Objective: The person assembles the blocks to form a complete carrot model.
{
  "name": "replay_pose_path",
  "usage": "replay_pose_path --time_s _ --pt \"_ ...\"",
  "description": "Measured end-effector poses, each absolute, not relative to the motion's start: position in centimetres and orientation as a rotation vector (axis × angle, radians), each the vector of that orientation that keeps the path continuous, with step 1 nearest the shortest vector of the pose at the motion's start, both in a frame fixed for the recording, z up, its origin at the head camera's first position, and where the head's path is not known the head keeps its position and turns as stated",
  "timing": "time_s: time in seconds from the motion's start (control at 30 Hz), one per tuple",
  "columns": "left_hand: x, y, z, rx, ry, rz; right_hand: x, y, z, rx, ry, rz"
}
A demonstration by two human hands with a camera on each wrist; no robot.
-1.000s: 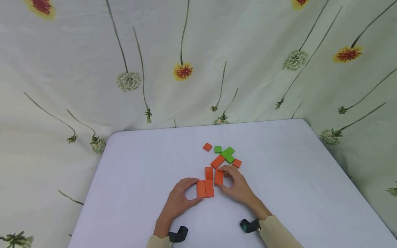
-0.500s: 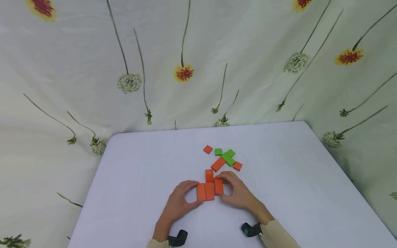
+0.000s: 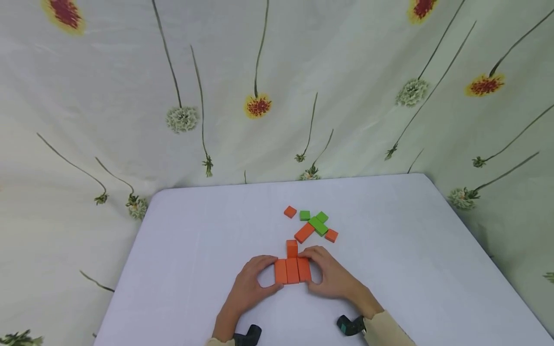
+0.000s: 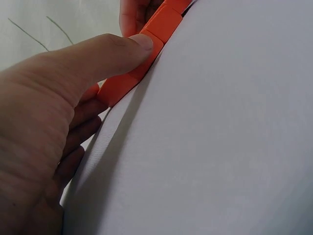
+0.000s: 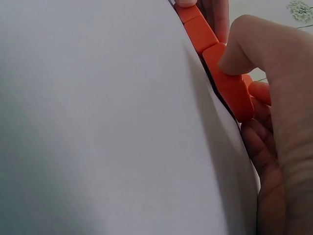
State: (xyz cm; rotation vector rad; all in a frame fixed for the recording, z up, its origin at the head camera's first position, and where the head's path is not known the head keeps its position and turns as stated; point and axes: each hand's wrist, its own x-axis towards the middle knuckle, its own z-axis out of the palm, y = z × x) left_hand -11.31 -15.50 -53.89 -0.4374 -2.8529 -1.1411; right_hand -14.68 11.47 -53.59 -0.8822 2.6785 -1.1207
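Note:
Three orange blocks stand side by side in a row on the table. The left hand (image 3: 250, 282) pinches the left block (image 3: 281, 272) between thumb and fingers at its near and far ends. In the same way the right hand (image 3: 332, 276) grips the right block (image 3: 304, 270). Between them the middle block (image 3: 292, 271) touches both neighbours. Behind the middle one, another orange block (image 3: 292, 249) stands against the row. In the left wrist view the thumb presses on the end of the orange block (image 4: 124, 84); the right wrist view shows the right thumb on its orange block (image 5: 234, 95).
Farther back lie a long orange block (image 3: 305, 232), a long green block (image 3: 318, 226), small green blocks (image 3: 305, 215) and small orange blocks (image 3: 290, 212). The pale table (image 3: 195, 230) has a flowered cloth (image 3: 216, 72) hanging behind it.
The right hand has brought its orange block nearer the body and leftward, up against the middle block. The left hand keeps hold of the left block. The head view has tilted slightly.

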Motion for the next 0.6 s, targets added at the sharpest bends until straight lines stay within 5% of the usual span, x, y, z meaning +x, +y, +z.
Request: replay_pose_path --time_s 0.6 --pt "-11.42 -15.51 -54.08 -0.45 -2.844 -1.144 -14.78 11.49 -53.6 -0.922 2.696 -1.126"
